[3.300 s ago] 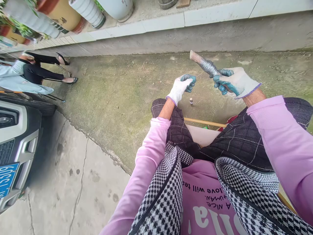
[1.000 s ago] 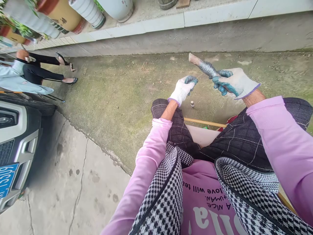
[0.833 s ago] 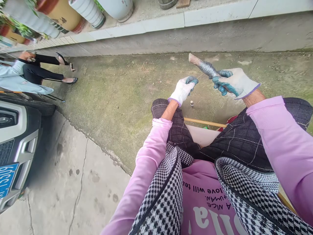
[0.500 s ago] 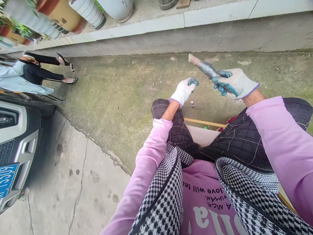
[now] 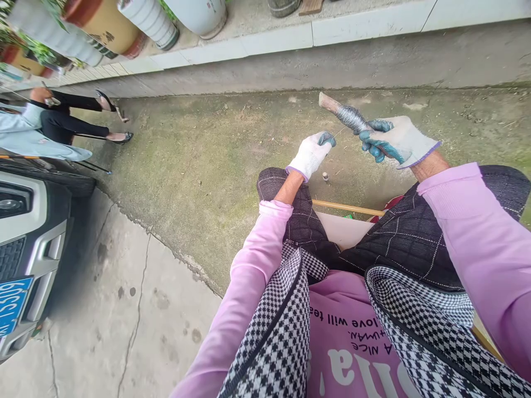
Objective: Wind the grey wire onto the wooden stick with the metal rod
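Observation:
My right hand [image 5: 392, 139], in a white glove with blue-green coated fingers, is closed round a wooden stick [image 5: 329, 103]. Silvery wire or thread [image 5: 352, 117] is wound in many turns round the stick above my grip; its bare pale end points up and left. My left hand [image 5: 315, 152], gloved the same way, pinches a thin strand [image 5: 342, 131] that runs across to the winding. The fingertips of my left hand are partly hidden. A small pale spool-like object [image 5: 326, 177] is on the ground just below my hands.
Ahead runs a low ledge [image 5: 274, 40] with several flowerpots [image 5: 194, 16]. Over at the left a person [image 5: 62, 119] sits near a parked car [image 5: 31, 221]. Between my knees are a yellowish rod [image 5: 348, 208] and a pale board [image 5: 344, 229].
My hands and the wound stick have hardly moved. At the left, the seated person's hand has shifted slightly.

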The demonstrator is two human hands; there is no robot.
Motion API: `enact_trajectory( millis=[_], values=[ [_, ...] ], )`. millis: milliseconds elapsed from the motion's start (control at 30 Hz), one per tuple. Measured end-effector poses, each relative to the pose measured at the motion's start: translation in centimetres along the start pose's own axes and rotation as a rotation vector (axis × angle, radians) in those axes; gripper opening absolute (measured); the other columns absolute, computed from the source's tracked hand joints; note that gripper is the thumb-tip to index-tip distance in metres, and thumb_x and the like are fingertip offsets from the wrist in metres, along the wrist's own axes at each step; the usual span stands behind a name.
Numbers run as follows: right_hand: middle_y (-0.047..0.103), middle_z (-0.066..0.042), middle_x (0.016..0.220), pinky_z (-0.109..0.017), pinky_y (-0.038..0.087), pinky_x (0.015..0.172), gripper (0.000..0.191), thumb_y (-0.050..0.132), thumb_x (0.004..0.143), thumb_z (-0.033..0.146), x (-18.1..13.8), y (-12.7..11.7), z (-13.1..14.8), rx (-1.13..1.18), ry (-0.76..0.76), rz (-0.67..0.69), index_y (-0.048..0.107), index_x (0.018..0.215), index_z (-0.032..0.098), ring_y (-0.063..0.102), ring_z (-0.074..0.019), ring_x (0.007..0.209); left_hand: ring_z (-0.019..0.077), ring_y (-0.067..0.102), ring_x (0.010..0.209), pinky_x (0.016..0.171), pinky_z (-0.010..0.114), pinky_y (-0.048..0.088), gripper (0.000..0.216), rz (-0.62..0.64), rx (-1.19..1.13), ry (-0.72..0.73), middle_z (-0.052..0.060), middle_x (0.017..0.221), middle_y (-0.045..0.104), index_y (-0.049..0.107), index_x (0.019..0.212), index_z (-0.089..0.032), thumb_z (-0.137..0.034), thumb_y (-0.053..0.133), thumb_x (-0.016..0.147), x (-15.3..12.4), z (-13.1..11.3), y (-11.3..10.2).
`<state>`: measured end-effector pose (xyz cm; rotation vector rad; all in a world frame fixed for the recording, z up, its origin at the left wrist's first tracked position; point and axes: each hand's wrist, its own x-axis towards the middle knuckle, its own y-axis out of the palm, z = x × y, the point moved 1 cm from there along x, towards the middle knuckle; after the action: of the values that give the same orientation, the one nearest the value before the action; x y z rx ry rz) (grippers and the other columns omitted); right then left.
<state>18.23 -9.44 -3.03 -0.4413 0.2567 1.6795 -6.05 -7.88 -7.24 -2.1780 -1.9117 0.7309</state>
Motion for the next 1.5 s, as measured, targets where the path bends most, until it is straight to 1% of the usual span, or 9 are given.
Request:
enact_trajectory(
  millis=[167, 400, 533, 700, 833, 933, 1133, 1300, 1500],
  values=[
    [0.071, 0.000, 0.068, -0.023, 0.046, 0.040, 0.020, 0.096, 0.100, 0.008, -0.1, 0.1, 0.2, -0.009, 0.006, -0.004, 0.080, 0.094, 0.019, 0.054, -0.0120, 0.049, 0.0176, 0.064, 0.082, 0.082, 0.028, 0.055, 0.024, 0.009, 0.017, 0.014, -0.002, 0.081, 0.068, 0.076, 0.086, -0.023, -0.009, 0.078, 0.105, 0.1, 0.2, 0.0],
    [0.072, -0.001, 0.069, -0.021, 0.046, 0.041, 0.028, 0.107, 0.096, 0.016, -0.1, -0.1, 0.0, 0.008, -0.008, -0.005, 0.079, 0.094, 0.020, 0.054, -0.0111, 0.050, 0.0150, 0.066, 0.073, 0.071, 0.025, 0.052, 0.016, 0.031, -0.051, -0.084, -0.001, 0.080, 0.071, 0.082, 0.099, -0.020, -0.013, 0.077, 0.112, -0.4, -0.7, 0.4],
    [0.072, -0.001, 0.068, -0.021, 0.045, 0.040, 0.022, 0.101, 0.098, 0.011, -0.2, 0.0, 0.2, 0.001, -0.012, -0.014, 0.080, 0.093, 0.019, 0.052, -0.0108, 0.048, 0.0118, 0.059, 0.067, 0.066, 0.023, 0.048, 0.022, 0.027, -0.093, -0.115, -0.001, 0.077, 0.071, 0.077, 0.095, -0.020, -0.013, 0.076, 0.115, -0.6, -1.0, 0.6],
    [0.072, 0.000, 0.067, -0.021, 0.045, 0.038, 0.020, 0.096, 0.100, 0.008, -0.4, 0.1, 0.4, 0.002, -0.014, -0.022, 0.081, 0.092, 0.019, 0.052, -0.0101, 0.047, 0.0123, 0.057, 0.070, 0.070, 0.025, 0.048, 0.037, 0.006, -0.072, -0.085, -0.002, 0.076, 0.066, 0.068, 0.083, -0.022, -0.019, 0.079, 0.118, -0.8, -1.0, 0.3],
    [0.072, 0.000, 0.067, -0.020, 0.046, 0.039, 0.024, 0.103, 0.098, 0.014, -0.4, 0.1, 0.3, -0.003, -0.015, -0.013, 0.081, 0.093, 0.019, 0.053, -0.0099, 0.048, 0.0142, 0.059, 0.075, 0.076, 0.027, 0.050, 0.038, -0.002, -0.041, -0.061, -0.002, 0.077, 0.062, 0.066, 0.079, -0.022, -0.015, 0.078, 0.115, -0.9, -1.1, 0.0],
    [0.072, -0.001, 0.068, -0.021, 0.046, 0.040, 0.023, 0.104, 0.099, 0.015, -0.4, 0.1, 0.3, -0.009, -0.008, -0.019, 0.081, 0.095, 0.019, 0.053, -0.0106, 0.048, 0.0152, 0.059, 0.077, 0.077, 0.027, 0.049, 0.039, -0.008, -0.031, -0.047, -0.003, 0.076, 0.059, 0.063, 0.077, -0.024, -0.011, 0.079, 0.110, -0.8, -0.9, 0.0],
    [0.071, 0.000, 0.068, -0.020, 0.045, 0.040, 0.023, 0.103, 0.101, 0.015, -0.1, 0.0, 0.0, -0.012, -0.016, -0.006, 0.080, 0.096, 0.018, 0.053, -0.0095, 0.048, 0.0161, 0.057, 0.078, 0.077, 0.028, 0.049, 0.043, -0.013, 0.020, 0.043, -0.003, 0.074, 0.057, 0.059, 0.074, -0.025, -0.016, 0.079, 0.111, -0.1, 0.3, 0.1],
    [0.073, 0.001, 0.069, -0.019, 0.046, 0.042, 0.010, 0.095, 0.105, 0.012, 0.4, -0.3, -0.6, -0.006, -0.030, -0.001, 0.085, 0.103, 0.014, 0.052, -0.0088, 0.048, 0.0147, 0.059, 0.077, 0.078, 0.027, 0.050, 0.038, -0.008, -0.029, 0.009, -0.004, 0.075, 0.059, 0.065, 0.078, -0.023, -0.016, 0.078, 0.114, -0.2, 0.2, 0.2],
    [0.071, 0.003, 0.069, -0.018, 0.044, 0.041, 0.010, 0.088, 0.108, 0.007, 0.4, -0.3, -0.4, 0.002, -0.019, -0.031, 0.085, 0.102, 0.014, 0.052, -0.0084, 0.048, 0.0121, 0.065, 0.075, 0.072, 0.023, 0.049, 0.020, 0.057, -0.143, -0.094, 0.000, 0.083, 0.076, 0.082, 0.096, -0.018, -0.009, 0.076, 0.114, -1.2, -1.5, 0.5]
  ],
)
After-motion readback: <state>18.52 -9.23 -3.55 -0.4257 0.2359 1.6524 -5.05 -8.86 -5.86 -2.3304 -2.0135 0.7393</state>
